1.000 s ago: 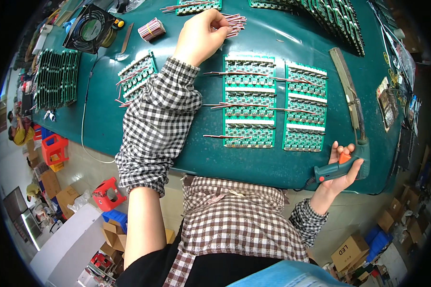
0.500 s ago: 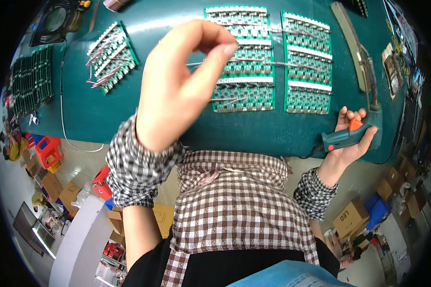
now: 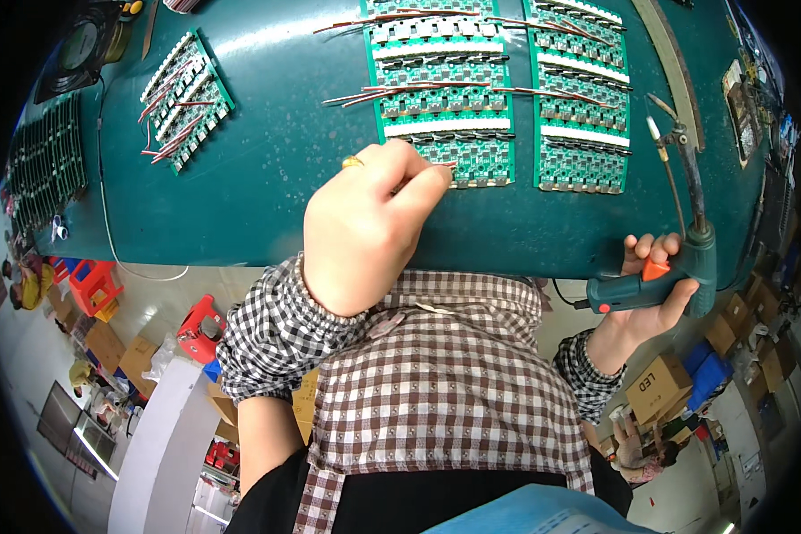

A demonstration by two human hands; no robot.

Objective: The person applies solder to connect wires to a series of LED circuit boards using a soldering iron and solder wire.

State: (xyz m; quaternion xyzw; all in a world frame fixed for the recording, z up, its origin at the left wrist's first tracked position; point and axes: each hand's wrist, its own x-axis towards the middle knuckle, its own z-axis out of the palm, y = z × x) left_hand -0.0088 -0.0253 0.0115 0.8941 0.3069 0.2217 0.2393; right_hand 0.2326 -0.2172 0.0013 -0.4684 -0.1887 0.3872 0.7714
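Note:
My left hand (image 3: 358,227), with a ring on one finger, is closed in a pinch at the near left corner of a green circuit board panel (image 3: 485,160). Thin reddish wires (image 3: 451,164) show at its fingertips. More brown and red wires (image 3: 392,90) lie across this panel and onto a second panel (image 3: 587,113) to its right. My right hand (image 3: 636,322) is wrapped round the handle of a green soldering gun (image 3: 702,271) with an orange trigger. Its metal nozzle and white-ended tip point away from me, right of the panels.
A slanted circuit board panel (image 3: 187,100) with wires lies farther left on the green table (image 3: 276,187). Beyond it are a stack of dark boards (image 3: 49,156), a black fan (image 3: 82,44) and a pale cable (image 3: 114,205). A long curved strip (image 3: 672,67) lies at right.
My left hand has come down toward the near edge of the middle panel and closed in a pinch. The soldering gun has shifted slightly nearer, and its tip now shows. The view has shifted too.

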